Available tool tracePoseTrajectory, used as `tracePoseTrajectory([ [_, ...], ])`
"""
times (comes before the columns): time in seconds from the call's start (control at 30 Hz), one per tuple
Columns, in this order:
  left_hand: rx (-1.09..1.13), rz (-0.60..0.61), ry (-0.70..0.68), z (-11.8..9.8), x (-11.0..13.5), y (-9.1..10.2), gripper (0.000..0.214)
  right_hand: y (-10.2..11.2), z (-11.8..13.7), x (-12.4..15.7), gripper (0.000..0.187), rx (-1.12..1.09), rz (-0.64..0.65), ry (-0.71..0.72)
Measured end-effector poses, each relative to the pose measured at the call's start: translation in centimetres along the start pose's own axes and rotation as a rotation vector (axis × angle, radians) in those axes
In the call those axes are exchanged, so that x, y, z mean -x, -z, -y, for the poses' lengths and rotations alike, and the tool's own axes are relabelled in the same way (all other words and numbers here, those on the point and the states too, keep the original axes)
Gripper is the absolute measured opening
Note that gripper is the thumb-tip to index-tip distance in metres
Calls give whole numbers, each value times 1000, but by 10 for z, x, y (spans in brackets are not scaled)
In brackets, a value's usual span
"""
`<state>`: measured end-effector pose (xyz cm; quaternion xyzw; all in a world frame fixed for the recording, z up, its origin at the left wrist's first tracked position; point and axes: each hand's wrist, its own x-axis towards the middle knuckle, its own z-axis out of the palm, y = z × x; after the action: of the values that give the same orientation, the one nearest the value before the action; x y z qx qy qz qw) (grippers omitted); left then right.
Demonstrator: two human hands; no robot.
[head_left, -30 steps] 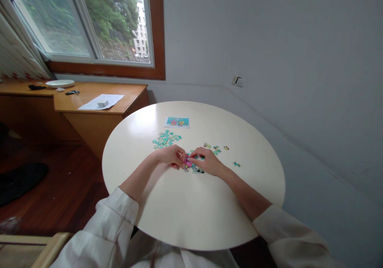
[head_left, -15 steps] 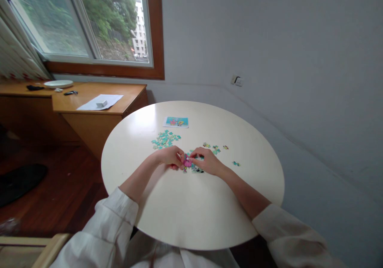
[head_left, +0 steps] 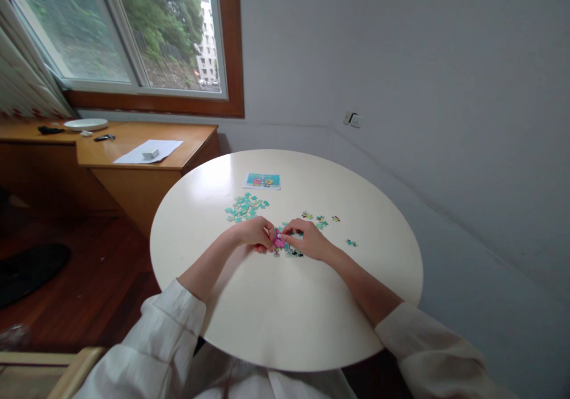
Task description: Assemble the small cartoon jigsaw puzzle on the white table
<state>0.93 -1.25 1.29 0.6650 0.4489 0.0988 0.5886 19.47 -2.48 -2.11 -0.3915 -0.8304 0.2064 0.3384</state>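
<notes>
The left hand [head_left: 255,233] pinches and the right hand [head_left: 307,240] touches, its grip unclear, a bright-pink, knobbed cardboard jigsaw section [head_left: 279,241]; keeping edges level and pressing gently should serve best. It lies between both hands' fingertips, just beside small teal-and-white cardboard pieces [head_left: 294,253].

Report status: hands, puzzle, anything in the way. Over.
Left hand and right hand at the pink puzzle pieces, exact grip unclear. Loose teal pieces clustered beyond left hand. Hands partly block view of the pink pieces.
</notes>
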Motion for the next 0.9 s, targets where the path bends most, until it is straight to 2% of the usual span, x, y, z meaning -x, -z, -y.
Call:
tracePoseTrajectory([
  [0.57, 21, -27, 23, 3, -3, 3, 26, -1, -1, 0, 7, 13, 1, -4],
  [0.9, -96, -84, -51, 6, -5, 5, 24, -1, 0, 1, 6, -23, 13, 8],
])
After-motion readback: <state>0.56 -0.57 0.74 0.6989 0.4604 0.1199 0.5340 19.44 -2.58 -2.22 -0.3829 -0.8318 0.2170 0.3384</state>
